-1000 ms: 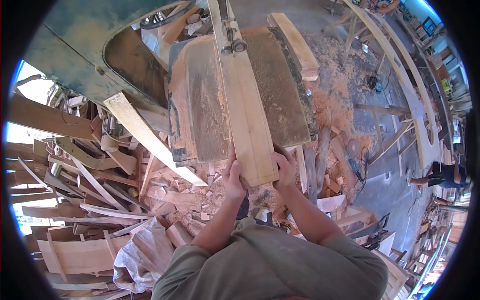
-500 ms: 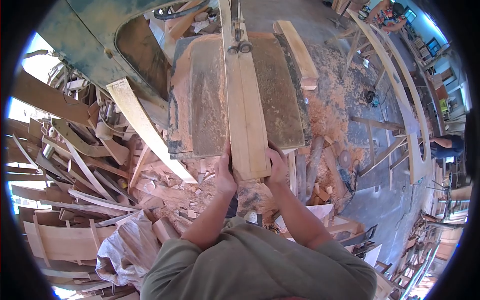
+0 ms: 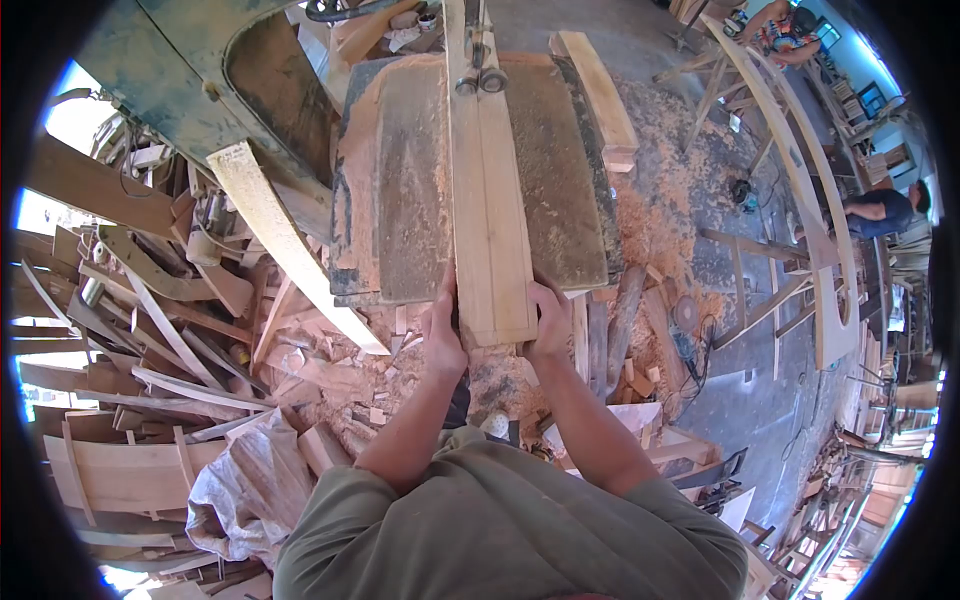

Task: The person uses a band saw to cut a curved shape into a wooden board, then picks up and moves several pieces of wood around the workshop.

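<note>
A long pale wooden board (image 3: pixel 492 230) lies lengthwise over the dusty saw table (image 3: pixel 560 190) of a large bandsaw, its near end jutting past the table edge. A dark line runs along its length. Closed on the board's left edge near that end is my left hand (image 3: pixel 443 330). My right hand (image 3: pixel 549 318) grips the opposite edge, fingers curled at its side and partly under it. The saw's guide rollers (image 3: pixel 480 80) sit above the board at its far part. Where the blade meets the wood is hard to make out.
The green saw body (image 3: pixel 170 90) stands at the upper left. A curved offcut (image 3: pixel 290 240) leans beside the table, and scrap wood (image 3: pixel 150 330) is heaped at left. Another timber (image 3: pixel 595 100) lies to the right. Two people, one a person in dark clothing (image 3: pixel 880 212), are near a long curved frame (image 3: pixel 790 140).
The board and both my hands have shifted slightly forward, away from my body. At the far right, the person in dark clothing has moved and now shows more fully.
</note>
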The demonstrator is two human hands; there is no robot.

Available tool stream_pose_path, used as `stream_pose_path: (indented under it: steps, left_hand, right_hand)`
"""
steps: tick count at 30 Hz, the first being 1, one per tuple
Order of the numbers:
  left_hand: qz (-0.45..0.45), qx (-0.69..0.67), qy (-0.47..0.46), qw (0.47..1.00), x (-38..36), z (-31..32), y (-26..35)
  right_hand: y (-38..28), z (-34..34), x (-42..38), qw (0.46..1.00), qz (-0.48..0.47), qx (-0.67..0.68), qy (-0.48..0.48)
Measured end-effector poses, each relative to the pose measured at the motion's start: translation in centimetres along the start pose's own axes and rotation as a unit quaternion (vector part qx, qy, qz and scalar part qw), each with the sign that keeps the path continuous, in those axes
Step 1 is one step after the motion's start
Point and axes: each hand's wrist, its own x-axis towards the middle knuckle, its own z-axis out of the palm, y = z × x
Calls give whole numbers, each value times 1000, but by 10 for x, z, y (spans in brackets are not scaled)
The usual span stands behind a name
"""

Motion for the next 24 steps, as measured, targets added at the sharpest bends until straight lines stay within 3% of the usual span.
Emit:
stream_pose_path:
  steps: [7,9,24]
  left_hand:
    - [-67,-118,5,991,0,2,-9]
    - [-174,-281,34,943,2,4,-12]
    - [-165,-286,8,944,6,0,-31]
  right_hand:
    - [2,0,2,1000,-8,-20,20]
    - [3,0,4,1000,-3,-20,24]
    - [4,1,11,999,-23,-43,18]
